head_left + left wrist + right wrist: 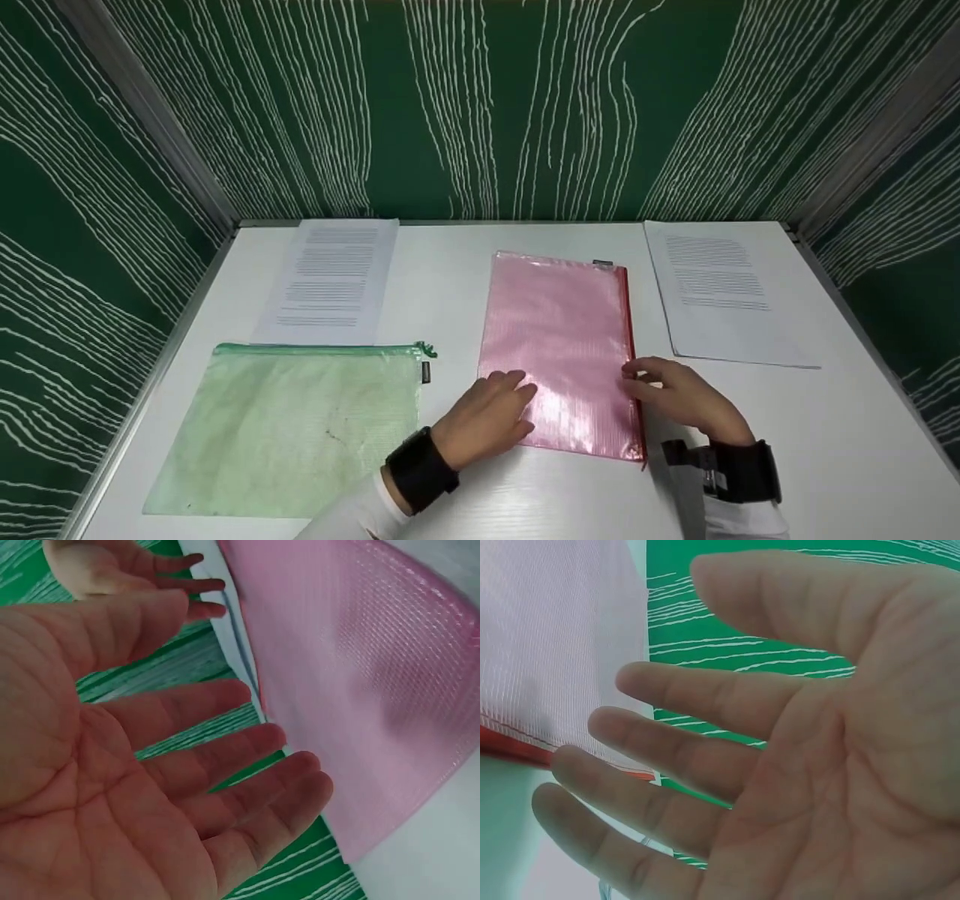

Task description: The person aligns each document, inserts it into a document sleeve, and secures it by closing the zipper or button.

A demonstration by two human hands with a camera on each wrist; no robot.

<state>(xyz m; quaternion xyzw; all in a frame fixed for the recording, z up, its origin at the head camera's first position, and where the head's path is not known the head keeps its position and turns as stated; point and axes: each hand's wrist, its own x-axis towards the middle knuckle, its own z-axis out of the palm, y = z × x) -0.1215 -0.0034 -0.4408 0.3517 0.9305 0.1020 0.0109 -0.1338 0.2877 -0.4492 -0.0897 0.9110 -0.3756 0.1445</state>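
Note:
A pink mesh zipper pouch (559,337) lies upright on the white table, its red zipper (628,322) running down the right side. My left hand (487,416) is over the pouch's lower left edge, palm down, with nothing gripped. In the left wrist view its fingers (255,814) are spread and almost straight. My right hand (679,394) is at the zipper side, fingertips right by the red edge. The right wrist view shows those fingers (682,750) extended and apart, with the pouch (562,645) beyond them.
A green zipper pouch (292,427) lies to the left, its zipper along the top. Behind it is a printed sheet (334,277). More printed paper (720,292) lies at the back right. Green walls (517,112) with white lines stand around the table (442,292).

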